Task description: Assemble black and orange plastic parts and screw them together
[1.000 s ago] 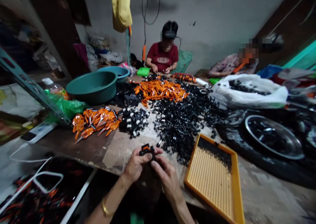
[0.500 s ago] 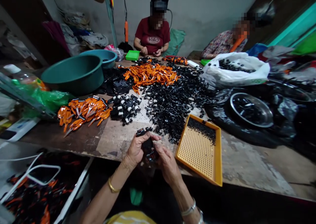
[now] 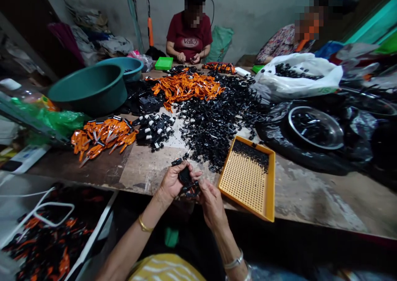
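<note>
My left hand [image 3: 173, 179] is closed around a black plastic part [image 3: 185, 175], held over the table's front edge. My right hand [image 3: 212, 196] has its fingers pinched at the lower right end of the same part, and its fingertips partly hide that end. Ahead of both hands spreads a large heap of small black plastic pieces [image 3: 211, 128]. Left of that heap sit black pieces with white rollers [image 3: 155, 128]. A yellow perforated tray [image 3: 245, 186], holding tiny black bits [image 3: 252, 155] at its far end, lies just right of my right hand.
Orange parts lie in a left pile [image 3: 104, 136] and a central pile [image 3: 189, 86]. A green basin [image 3: 88, 91] stands at left; a white bag [image 3: 294, 84] and metal bowl [image 3: 316, 128] at right. Two people sit across the table, one in a red shirt [image 3: 189, 37].
The view has tilted slightly down, so the table things appear higher. My right fingers have shifted slightly on the black part, and more of its lower end shows. Both hands stay together.
</note>
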Available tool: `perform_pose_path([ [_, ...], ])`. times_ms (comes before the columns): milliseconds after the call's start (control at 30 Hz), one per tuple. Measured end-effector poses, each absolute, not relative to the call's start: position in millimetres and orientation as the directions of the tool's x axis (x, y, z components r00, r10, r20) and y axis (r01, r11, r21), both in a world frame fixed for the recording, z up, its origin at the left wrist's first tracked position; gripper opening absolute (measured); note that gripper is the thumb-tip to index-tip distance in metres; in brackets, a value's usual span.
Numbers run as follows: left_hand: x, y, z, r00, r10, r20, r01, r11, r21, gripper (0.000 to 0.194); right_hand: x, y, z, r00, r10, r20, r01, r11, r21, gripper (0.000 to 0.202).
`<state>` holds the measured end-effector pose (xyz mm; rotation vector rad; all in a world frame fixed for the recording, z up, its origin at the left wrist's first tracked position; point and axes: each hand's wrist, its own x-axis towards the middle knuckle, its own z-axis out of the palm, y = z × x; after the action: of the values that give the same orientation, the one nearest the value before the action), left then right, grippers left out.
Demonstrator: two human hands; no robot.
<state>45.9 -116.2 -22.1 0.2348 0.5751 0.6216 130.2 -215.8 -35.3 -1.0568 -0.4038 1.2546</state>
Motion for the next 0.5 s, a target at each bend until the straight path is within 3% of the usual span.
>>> perform_pose_path([
  [133, 47, -119, -15, 0.706, 0.571, -0.418, -0.449, 0.818, 0.359, 0.017, 128, -220, -31, 0.414, 0.881, -0.230, -0.430, -0.033, -0.902, 0.037],
  [267, 45, -112, -17, 0.729, 0.531, -0.432, -0.361, 0.834, 0.417, 0.017, 146, -237, -18, 0.510, 0.860, 0.006, 0.001, 0.006, -1.000, 0.035],
  [333, 43, -108, -20, 0.720, 0.542, -0.433, -0.348, 0.822, 0.451, 0.017, 171, -255, -5, 0.645, 0.743, 0.177, 0.226, 0.036, -0.973, 0.035],
  [400, 42, -106, -22, 0.711, 0.551, -0.437, -0.348, 0.815, 0.462, 0.017, 208, -277, 11, 0.782, 0.532, 0.324, 0.392, -0.016, -0.920, 0.039],
  [500, 42, -108, -23, 0.684, 0.560, -0.468, -0.346, 0.813, 0.467, 0.015, 284, -304, 31, 0.857, 0.257, 0.447, 0.489, -0.133, -0.862, 0.047],
])
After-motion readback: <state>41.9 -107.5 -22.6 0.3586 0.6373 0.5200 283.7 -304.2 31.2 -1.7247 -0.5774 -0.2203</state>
